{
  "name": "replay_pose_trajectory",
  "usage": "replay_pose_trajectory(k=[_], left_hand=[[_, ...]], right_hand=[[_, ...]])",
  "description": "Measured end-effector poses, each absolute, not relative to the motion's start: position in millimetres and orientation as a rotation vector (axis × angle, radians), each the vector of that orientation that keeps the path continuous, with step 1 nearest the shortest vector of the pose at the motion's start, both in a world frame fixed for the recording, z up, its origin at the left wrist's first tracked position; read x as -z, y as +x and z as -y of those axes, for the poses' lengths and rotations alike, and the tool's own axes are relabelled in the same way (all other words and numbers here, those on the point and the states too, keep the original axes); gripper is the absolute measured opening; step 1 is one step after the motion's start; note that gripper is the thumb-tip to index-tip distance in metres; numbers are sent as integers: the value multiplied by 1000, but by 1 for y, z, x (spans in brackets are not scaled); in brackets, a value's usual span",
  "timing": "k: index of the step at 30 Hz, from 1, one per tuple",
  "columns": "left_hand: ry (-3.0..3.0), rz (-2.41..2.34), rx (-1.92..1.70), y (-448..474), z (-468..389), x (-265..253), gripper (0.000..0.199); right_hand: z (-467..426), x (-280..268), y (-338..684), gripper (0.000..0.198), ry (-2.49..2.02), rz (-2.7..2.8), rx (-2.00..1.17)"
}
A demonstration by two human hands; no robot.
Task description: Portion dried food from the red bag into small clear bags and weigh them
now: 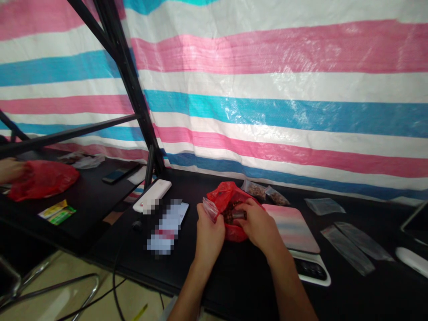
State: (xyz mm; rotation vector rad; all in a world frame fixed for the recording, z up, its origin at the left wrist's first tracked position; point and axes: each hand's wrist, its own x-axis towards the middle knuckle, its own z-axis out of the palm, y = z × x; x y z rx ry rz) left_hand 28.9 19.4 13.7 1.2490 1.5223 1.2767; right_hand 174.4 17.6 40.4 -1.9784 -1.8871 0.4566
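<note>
A red plastic bag (pixel 230 194) lies on the black table with its mouth spread, and dark brown, shiny bits show inside. At the bag's left side, my left hand (pixel 210 229) is closed on a small clear plastic bag (pixel 210 207). My right hand (pixel 256 223) reaches into the mouth from the right, fingers curled around a brown and silvery piece (pixel 239 214) whose kind I cannot make out. Behind the red bag sit filled clear bags (pixel 254 189) with brown contents.
To the right are a pinkish pad (pixel 294 228), a white scale-like device (pixel 312 269) partly under it, and flat clear bags (pixel 349 247). A phone (pixel 169 227) and a white power bank (pixel 153 195) lie left. Another person's hand (pixel 11 170) touches a red bag (pixel 50 178) farther left.
</note>
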Motion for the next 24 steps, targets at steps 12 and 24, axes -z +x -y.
replay_pose_trajectory(k=[12, 24], left_hand=[[1228, -1134, -1352, 29, -34, 11, 33], [1515, -1705, -1616, 22, -28, -5, 47]], right_hand=[[-21, -37, 171, 24, -1833, 1863, -497], [-22, -18, 178, 24, -1614, 1634, -670]])
